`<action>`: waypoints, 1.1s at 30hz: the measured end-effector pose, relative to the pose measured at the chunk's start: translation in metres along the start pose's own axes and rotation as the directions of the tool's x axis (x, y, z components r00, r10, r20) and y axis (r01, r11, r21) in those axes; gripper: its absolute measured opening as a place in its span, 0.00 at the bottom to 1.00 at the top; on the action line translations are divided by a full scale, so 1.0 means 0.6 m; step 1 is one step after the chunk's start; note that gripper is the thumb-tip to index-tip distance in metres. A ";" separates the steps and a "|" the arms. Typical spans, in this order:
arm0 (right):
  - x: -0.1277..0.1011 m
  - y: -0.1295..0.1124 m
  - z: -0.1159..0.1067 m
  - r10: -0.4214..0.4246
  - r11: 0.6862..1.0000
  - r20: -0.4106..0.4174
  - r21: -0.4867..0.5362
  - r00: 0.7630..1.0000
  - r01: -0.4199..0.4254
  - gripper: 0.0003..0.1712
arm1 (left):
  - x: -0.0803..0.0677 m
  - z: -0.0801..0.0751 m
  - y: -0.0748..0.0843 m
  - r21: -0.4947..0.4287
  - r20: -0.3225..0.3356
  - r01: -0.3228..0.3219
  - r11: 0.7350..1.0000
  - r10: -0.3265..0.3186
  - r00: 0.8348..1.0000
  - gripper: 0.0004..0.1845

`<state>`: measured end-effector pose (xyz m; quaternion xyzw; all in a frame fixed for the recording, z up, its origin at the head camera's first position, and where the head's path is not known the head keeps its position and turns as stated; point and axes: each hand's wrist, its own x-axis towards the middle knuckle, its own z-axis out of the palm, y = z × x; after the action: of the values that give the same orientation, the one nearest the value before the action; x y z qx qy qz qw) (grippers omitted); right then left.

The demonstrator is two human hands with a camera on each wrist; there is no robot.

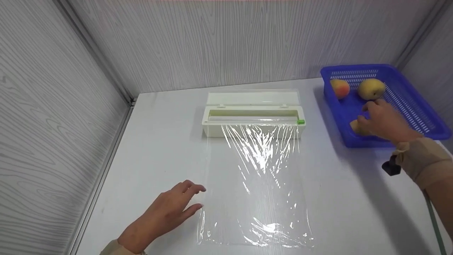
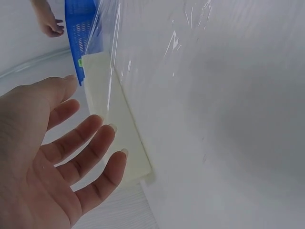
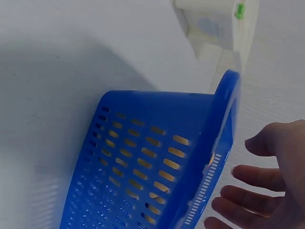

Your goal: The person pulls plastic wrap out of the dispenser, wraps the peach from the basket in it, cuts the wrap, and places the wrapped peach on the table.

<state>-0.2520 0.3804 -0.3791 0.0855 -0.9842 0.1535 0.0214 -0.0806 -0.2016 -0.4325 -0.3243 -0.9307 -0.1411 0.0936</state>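
- Glossy, crinkled cling film (image 1: 260, 184) lies flat from a cream box dispenser (image 1: 253, 118).
- Right hand (image 1: 384, 120), fingers loose, reaches into perforated blue plastic basket (image 1: 414, 106); left hand (image 1: 166, 212) hovers spread.
- Smooth white table (image 1: 159, 148), woodgrain walls (image 1: 53, 106).

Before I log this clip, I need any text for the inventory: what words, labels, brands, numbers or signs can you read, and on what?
None can be read in any view.
The cling film dispenser shows no print; its green slider is plain.
The blue basket has only slots, no label.
The film sheet, the fruit and the table are unmarked.
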 end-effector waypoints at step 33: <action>0.049 0.030 0.014 0.060 0.998 0.324 -0.052 0.944 -0.045 0.32 | -0.011 0.010 -0.004 -0.029 0.054 -0.027 0.999 0.029 0.998 0.19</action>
<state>-0.2845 0.3898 -0.3903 0.0829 -0.9793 0.1164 -0.1435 -0.0774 -0.2052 -0.4403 -0.3422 -0.9262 -0.1441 0.0657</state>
